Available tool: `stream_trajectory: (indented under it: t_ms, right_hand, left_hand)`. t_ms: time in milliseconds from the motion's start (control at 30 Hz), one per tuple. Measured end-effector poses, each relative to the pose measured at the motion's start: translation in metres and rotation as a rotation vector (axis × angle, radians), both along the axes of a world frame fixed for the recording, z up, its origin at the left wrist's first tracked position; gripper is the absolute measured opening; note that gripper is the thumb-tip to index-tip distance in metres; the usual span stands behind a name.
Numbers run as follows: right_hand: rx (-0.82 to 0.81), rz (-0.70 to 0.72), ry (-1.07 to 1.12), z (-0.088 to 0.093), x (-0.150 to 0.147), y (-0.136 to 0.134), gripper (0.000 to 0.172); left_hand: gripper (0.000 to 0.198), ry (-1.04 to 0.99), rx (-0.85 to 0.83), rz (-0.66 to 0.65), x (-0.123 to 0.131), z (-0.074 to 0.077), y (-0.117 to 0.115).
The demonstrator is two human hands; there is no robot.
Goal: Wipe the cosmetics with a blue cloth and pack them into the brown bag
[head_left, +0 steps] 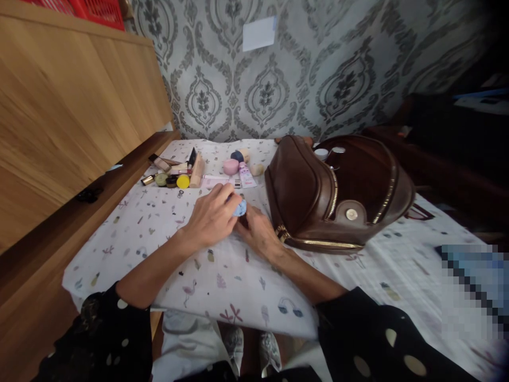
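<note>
Over the middle of the patterned cloth, my left hand [214,216] is closed, its fingers curled around a small light-blue object [240,208]. Close against it, my right hand [257,229] has its fingers bent around the lower side of the same object. Most of that object is hidden, so its kind cannot be told. Just beyond the hands lie a pale pink tube [214,182], a white and purple tube [247,176] and a round pink container [230,166]. To the right of my right hand stands an unzipped brown leather bag [302,191].
Several cosmetics lie at the back left, among them a beige bottle [196,171] and a yellow-lidded jar [183,181]. White-lidded containers [321,154] show in the bag's opening. A wooden cabinet [79,90] borders the left side; a patterned wall [222,79] stands behind.
</note>
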State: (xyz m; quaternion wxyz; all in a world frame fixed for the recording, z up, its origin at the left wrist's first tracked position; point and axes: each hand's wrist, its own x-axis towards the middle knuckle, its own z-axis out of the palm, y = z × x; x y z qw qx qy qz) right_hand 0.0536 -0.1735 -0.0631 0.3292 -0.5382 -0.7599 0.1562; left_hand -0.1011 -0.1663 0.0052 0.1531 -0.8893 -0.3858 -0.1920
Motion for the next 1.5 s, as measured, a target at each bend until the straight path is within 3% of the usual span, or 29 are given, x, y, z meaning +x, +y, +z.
stream_trajectory:
  t_ms: [200, 333, 567, 833, 1000, 1167, 1267, 1500]
  right_hand:
    - [0.057, -0.017, -0.017, -0.006, 0.0, 0.006, 0.009]
    - [0.043, -0.003, 0.106, -0.003, 0.004, 0.004, 0.005]
    - [0.19, -0.031, 0.253, 0.006, 0.007, -0.001, 0.008]
    - [0.261, -0.071, 0.235, 0.005, 0.009, -0.001, 0.02]
    - [0.2, -0.058, 0.249, 0.003, 0.007, 0.003, 0.025]
    - [0.012, -0.051, 0.265, 0.002, 0.005, 0.005, 0.008]
    - [-0.056, -0.049, 0.26, 0.002, 0.004, 0.006, 0.016]
    - [-0.003, -0.058, 0.215, -0.001, 0.004, 0.006, 0.019]
  left_hand:
    - [0.022, -0.039, -0.001, -0.011, 0.0, -0.001, -0.001]
    - [0.024, -0.083, 0.024, 0.012, -0.004, 0.0, 0.003]
    - [0.026, -0.169, 0.019, 0.109, -0.015, 0.006, 0.015]
    - [0.024, -0.056, 0.038, 0.182, -0.015, 0.0, 0.017]
    - [0.023, 0.066, 0.059, 0.255, -0.014, 0.005, 0.014]
    - [0.024, 0.153, 0.056, 0.317, -0.014, 0.003, 0.017]
    - [0.026, 0.186, 0.076, 0.331, -0.015, -0.002, 0.02]
    - [0.027, 0.171, 0.158, 0.223, -0.01, -0.005, 0.014]
